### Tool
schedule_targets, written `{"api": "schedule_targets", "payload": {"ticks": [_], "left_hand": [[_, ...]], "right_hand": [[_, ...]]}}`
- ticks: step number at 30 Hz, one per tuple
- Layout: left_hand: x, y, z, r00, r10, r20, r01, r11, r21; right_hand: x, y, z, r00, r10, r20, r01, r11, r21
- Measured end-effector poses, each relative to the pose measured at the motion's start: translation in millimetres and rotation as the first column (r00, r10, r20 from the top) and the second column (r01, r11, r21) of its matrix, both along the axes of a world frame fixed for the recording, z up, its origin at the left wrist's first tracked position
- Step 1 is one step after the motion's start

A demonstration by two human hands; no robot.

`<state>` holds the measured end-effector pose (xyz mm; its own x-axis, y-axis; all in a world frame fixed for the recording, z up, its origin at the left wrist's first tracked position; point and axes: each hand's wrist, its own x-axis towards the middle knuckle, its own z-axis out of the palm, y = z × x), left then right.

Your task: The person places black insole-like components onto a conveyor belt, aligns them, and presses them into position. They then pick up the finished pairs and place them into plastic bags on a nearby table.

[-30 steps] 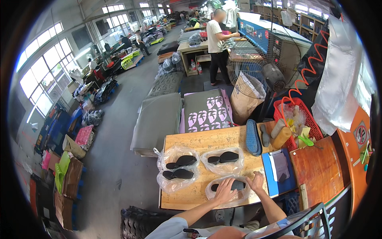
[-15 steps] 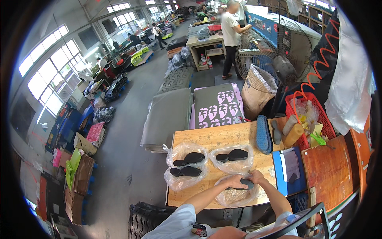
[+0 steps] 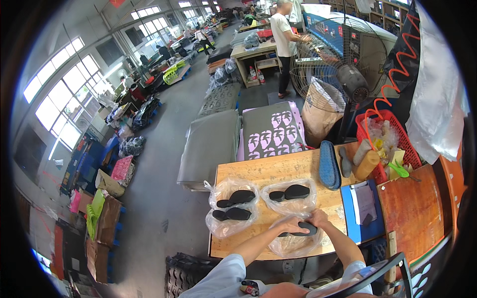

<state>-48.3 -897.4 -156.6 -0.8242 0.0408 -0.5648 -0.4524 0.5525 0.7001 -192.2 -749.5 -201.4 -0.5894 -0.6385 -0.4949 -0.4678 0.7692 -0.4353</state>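
At the front of the wooden table, a dark sole-shaped piece [image 3: 307, 230] lies in an opened clear plastic bag [image 3: 304, 246]. My left hand [image 3: 291, 225] is closed on this piece from the left, partly covering it. At the bag's far right rim, my right hand [image 3: 318, 218] has its fingers closed, apparently on the plastic; fine detail is too small to make out. Beyond my hands, another clear bag holds a black sole-shaped piece [image 3: 289, 193]. To the left, two more such pieces, a far one [image 3: 236, 198] and a near one [image 3: 231, 214], lie on clear bags.
The wooden table [image 3: 268, 170] carries a blue sole-shaped piece [image 3: 329, 165], and a blue clipboard [image 3: 365, 211] lies at its right. A red basket [image 3: 410, 149], a tan bottle [image 3: 366, 165] and a fan [image 3: 350, 79] stand farther right. Grey sheets [image 3: 211, 144] are stacked beyond the table.
My left hand has shifted slightly on the dark piece, more of which now shows. My right hand has moved slightly left and away from me. The view has tilted a little.
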Motion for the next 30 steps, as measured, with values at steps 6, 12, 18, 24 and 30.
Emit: {"api": "schedule_targets", "payload": {"ticks": [6,12,18,24,30], "left_hand": [[0,-1,-1,1.000,-0.001,-0.023,0.001,1.000,-0.006],[-1,-1,5,1.000,-0.007,-0.030,0.007,1.000,0.020],[-1,-1,3,0.998,-0.021,-0.057,0.023,0.999,0.031],[15,4,18,0.992,0.000,-0.127,-0.012,0.995,-0.098],[75,12,14,0.890,-0.123,-0.438,-0.065,0.919,-0.389]], "right_hand": [[2,1,-17,0.996,-0.072,0.045,0.072,0.997,-0.007],[2,1,-15,0.994,-0.102,0.033,0.103,0.995,-0.009],[5,2,-17,0.994,-0.105,0.012,0.106,0.993,-0.060],[6,12,7,0.988,-0.150,0.047,0.156,0.969,-0.189],[54,69,61,0.960,-0.020,-0.280,-0.149,0.809,-0.568]]}}
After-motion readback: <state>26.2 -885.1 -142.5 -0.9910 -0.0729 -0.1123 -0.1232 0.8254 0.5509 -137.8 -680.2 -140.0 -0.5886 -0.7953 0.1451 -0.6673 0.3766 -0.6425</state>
